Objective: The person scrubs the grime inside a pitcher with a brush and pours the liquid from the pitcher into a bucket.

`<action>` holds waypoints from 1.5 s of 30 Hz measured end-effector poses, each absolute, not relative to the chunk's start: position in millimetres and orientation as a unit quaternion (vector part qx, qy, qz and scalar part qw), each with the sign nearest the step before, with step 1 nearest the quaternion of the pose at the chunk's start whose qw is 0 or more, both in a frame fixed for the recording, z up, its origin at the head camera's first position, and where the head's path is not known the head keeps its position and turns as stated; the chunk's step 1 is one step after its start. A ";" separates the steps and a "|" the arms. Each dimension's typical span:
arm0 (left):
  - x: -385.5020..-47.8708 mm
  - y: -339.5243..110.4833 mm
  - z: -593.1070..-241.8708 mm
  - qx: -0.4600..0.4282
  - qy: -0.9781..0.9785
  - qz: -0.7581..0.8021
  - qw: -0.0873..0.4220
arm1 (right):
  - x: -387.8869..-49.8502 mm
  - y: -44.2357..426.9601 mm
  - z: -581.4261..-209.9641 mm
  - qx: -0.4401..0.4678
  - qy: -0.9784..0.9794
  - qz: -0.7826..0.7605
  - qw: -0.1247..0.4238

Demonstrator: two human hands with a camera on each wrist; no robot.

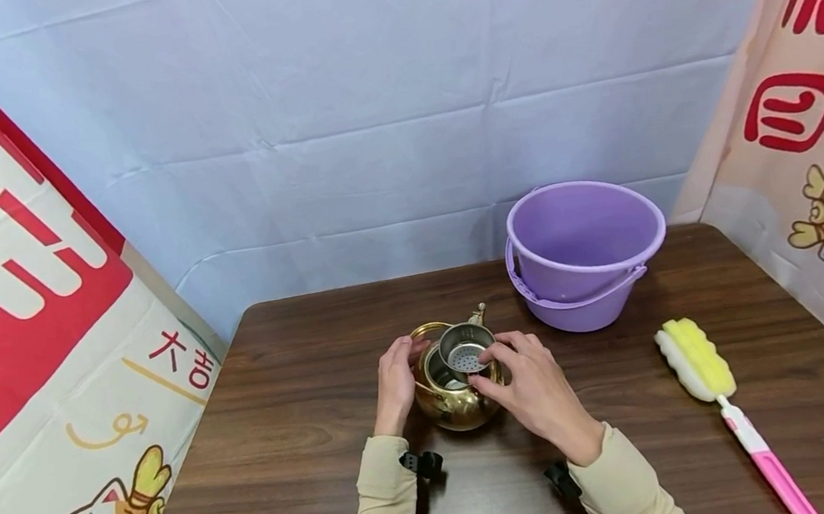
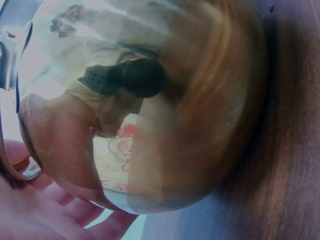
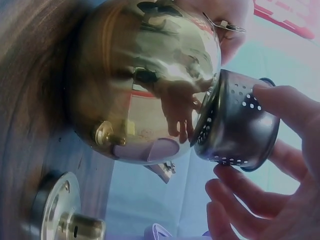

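A shiny gold teapot stands uncovered on the table, its spout pointing away and its hoop handle folded to the left. My left hand holds the pot's left side, its fingers curving around the far side in the left wrist view. Above the opening, slightly tilted, is a metal tea strainer with small holes. My right hand pinches its rim and side between thumb and fingers. In the right wrist view, the strainer sits right at the pot's mouth. A gold lid lies on the table nearby.
A purple bucket with its handle lowered stands at the back right. Farther right lies a yellow-and-white sponge brush with a pink handle. A pale cloth backdrop hangs behind the wooden table.
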State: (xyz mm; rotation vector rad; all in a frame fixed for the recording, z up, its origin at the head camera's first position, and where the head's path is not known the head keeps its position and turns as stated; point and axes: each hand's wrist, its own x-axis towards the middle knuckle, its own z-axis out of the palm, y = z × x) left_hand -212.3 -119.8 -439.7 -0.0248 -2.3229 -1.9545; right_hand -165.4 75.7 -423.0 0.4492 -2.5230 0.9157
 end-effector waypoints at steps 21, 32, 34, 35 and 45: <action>-223.7 -119.8 -463.3 -0.006 -0.766 -0.641 0.055 | -161.5 93.3 -425.3 0.167 -0.893 0.349 0.232; -218.5 -117.1 -444.8 -0.013 -0.758 -0.650 0.048 | -158.7 111.0 -422.5 0.173 -0.890 0.330 0.263; -219.5 -117.5 -447.9 -0.009 -0.759 -0.650 0.047 | -158.0 115.6 -422.3 0.169 -0.892 0.328 0.259; -220.5 -117.9 -450.8 -0.008 -0.759 -0.649 0.048 | -157.7 118.1 -422.0 0.167 -0.895 0.329 0.253; -223.8 -122.2 -458.1 -0.001 -0.762 -0.645 0.056 | -151.4 150.2 -422.5 0.149 -0.912 0.297 0.241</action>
